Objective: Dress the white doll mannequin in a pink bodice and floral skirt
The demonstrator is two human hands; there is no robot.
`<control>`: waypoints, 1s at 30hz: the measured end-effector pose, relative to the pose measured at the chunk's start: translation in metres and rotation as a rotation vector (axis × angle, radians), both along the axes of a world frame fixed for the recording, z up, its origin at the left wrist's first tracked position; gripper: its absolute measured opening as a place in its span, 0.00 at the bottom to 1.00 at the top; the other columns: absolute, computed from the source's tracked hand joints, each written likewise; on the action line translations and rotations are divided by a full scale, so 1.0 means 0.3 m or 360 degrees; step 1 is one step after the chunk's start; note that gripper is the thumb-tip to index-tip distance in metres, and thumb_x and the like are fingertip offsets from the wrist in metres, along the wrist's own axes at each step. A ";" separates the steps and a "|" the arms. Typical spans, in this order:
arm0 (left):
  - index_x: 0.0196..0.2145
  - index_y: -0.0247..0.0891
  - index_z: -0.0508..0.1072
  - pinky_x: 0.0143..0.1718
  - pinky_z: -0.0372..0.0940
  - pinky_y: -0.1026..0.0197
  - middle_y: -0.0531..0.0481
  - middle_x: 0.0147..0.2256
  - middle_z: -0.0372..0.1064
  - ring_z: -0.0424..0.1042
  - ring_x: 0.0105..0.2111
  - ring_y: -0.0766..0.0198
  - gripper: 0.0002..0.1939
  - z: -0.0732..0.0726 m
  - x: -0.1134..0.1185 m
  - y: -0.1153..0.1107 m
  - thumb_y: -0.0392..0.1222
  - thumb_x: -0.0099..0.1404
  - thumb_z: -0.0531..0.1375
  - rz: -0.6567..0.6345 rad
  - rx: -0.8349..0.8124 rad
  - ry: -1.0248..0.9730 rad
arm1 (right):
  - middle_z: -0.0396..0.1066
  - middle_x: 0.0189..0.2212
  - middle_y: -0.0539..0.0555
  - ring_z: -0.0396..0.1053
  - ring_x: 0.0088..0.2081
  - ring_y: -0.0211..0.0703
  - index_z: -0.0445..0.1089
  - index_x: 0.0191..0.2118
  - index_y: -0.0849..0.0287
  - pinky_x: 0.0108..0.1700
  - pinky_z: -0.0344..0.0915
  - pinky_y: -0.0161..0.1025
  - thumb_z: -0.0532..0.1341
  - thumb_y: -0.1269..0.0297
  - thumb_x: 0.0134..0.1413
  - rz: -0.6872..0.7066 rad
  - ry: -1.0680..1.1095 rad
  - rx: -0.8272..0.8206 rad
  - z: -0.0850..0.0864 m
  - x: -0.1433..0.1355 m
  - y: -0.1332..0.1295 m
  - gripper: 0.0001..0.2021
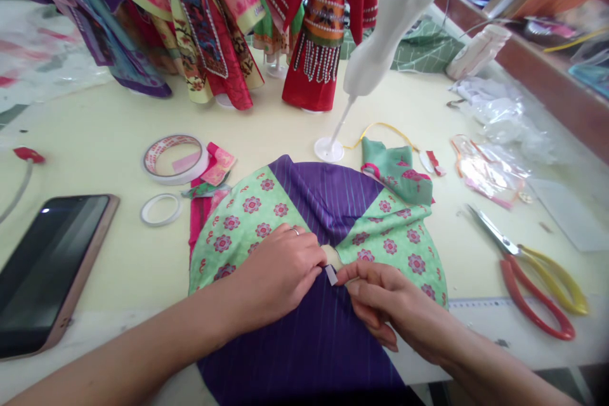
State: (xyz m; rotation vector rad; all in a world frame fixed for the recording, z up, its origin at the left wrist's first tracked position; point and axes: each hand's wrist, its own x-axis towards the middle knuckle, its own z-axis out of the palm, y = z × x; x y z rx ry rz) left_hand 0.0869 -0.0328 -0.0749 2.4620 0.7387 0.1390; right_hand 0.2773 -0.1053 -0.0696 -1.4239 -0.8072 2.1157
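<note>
A rounded patchwork cloth (390, 246) lies before me, with green floral and purple striped panels around a small opening at its middle. My left hand (285, 269) rests on it, fingers closed on the cloth at the left of the opening. Between my hands is a small white strip (332, 275), which looks like tape. My right hand (380, 295) has its thumb and index finger pinched at the strip's right end. Its other fingers curl over the purple panel (304, 349). The exact grip of the left fingertips is partly hidden.
Scissors (511, 247) with red and yellow handles lie at right. A phone (52, 273), a large tape roll (175, 158) and a thin roll (160, 209) are at left. Dressed doll figures (314, 32) and a white mannequin (380, 32) stand behind. Green scraps (397, 168) touch the cloth.
</note>
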 end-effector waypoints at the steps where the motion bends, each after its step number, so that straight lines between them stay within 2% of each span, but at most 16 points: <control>1: 0.36 0.38 0.71 0.41 0.56 0.54 0.50 0.32 0.67 0.64 0.36 0.59 0.10 0.001 -0.001 -0.001 0.35 0.66 0.50 0.0000 -0.0001 0.0003 | 0.57 0.13 0.40 0.49 0.11 0.27 0.62 0.38 0.61 0.12 0.49 0.25 0.58 0.56 0.53 0.0000 0.0002 -0.0001 0.000 0.000 0.000 0.14; 21: 0.36 0.39 0.70 0.39 0.55 0.55 0.51 0.31 0.68 0.64 0.36 0.59 0.08 0.008 -0.003 0.000 0.34 0.66 0.51 0.0001 0.0002 0.0004 | 0.57 0.13 0.41 0.49 0.10 0.26 0.63 0.38 0.62 0.11 0.49 0.24 0.60 0.55 0.50 -0.0037 0.0018 -0.0044 0.003 -0.002 0.005 0.15; 30: 0.39 0.42 0.69 0.42 0.56 0.53 0.52 0.33 0.68 0.65 0.36 0.59 0.09 0.023 -0.011 0.006 0.34 0.66 0.51 -0.0019 -0.0074 -0.0016 | 0.57 0.13 0.41 0.49 0.10 0.26 0.63 0.38 0.62 0.11 0.49 0.24 0.59 0.57 0.51 -0.0042 0.0040 -0.0081 0.009 -0.001 0.007 0.14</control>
